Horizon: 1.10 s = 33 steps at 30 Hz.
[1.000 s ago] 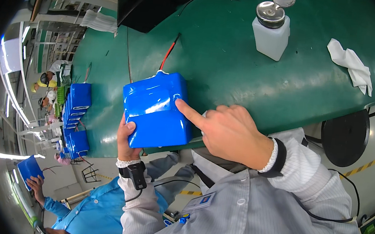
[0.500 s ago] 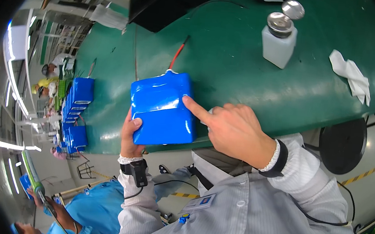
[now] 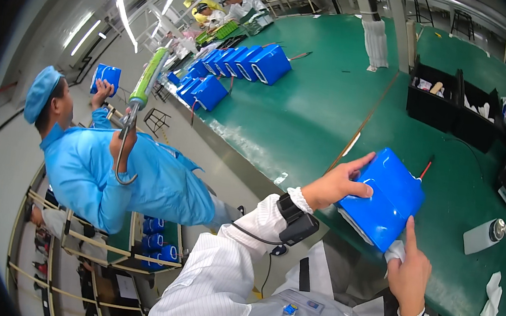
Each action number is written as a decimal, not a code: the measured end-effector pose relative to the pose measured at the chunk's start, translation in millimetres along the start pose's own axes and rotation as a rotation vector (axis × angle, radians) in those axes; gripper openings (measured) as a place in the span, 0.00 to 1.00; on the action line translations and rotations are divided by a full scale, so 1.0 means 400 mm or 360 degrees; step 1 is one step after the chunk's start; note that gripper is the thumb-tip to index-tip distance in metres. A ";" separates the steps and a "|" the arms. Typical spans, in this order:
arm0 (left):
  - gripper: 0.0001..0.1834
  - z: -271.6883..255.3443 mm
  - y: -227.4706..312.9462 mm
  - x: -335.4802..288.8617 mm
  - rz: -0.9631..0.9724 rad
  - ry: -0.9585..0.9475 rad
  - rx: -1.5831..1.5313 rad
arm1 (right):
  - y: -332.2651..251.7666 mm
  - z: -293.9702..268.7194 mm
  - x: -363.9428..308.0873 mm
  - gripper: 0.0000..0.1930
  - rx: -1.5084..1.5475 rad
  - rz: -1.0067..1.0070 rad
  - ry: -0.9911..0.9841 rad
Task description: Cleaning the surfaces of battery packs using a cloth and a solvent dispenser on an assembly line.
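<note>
A blue-wrapped battery pack with a red lead at its far side is tilted over the table's near edge. My left hand grips its left side, thumb on the top face and index finger stretched along the edge. At the pack's right edge is the extended index finger of my right hand. The other fingers of that hand are curled around a crumpled white wipe, which lies by the pack's near corner. What supports the pack from below is hidden.
On the green table stand several blue packs, black bins and a white pump bottle. Another wipe lies at right. A co-worker in blue stands left, holding a green-and-silver dispensing gun and a blue pack.
My view has swung left, bringing the co-worker and the row of packs into fuller sight. My right index finger has shifted from the pack's top face to its edge. My left hand keeps its hold.
</note>
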<state>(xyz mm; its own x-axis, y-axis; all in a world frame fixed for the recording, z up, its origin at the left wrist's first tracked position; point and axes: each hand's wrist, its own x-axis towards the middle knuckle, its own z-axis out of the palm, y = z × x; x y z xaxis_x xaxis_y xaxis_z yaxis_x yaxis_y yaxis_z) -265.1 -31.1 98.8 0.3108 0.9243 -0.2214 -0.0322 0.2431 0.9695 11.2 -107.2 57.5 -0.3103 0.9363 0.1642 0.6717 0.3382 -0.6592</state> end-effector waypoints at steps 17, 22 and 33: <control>0.61 0.144 0.067 0.029 0.0200 0.0314 0.1006 | 0.031 -0.032 -0.022 0.47 0.0515 0.0333 -0.0156; 0.59 0.180 0.080 0.027 0.0279 0.0350 0.1324 | 0.124 -0.023 -0.064 0.33 0.0596 0.0166 0.0023; 0.61 0.413 0.008 0.276 0.0271 0.0601 0.1794 | 0.129 -0.036 -0.084 0.17 0.0253 0.0072 0.0597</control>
<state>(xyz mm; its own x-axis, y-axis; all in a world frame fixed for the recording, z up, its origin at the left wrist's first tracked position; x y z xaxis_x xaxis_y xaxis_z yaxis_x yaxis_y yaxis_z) -74.0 23.2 94.9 0.0789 0.9933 0.0842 0.8621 -0.1104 0.4946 66.0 -119.7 28.7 0.0037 0.9293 0.3692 0.5577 0.3045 -0.7721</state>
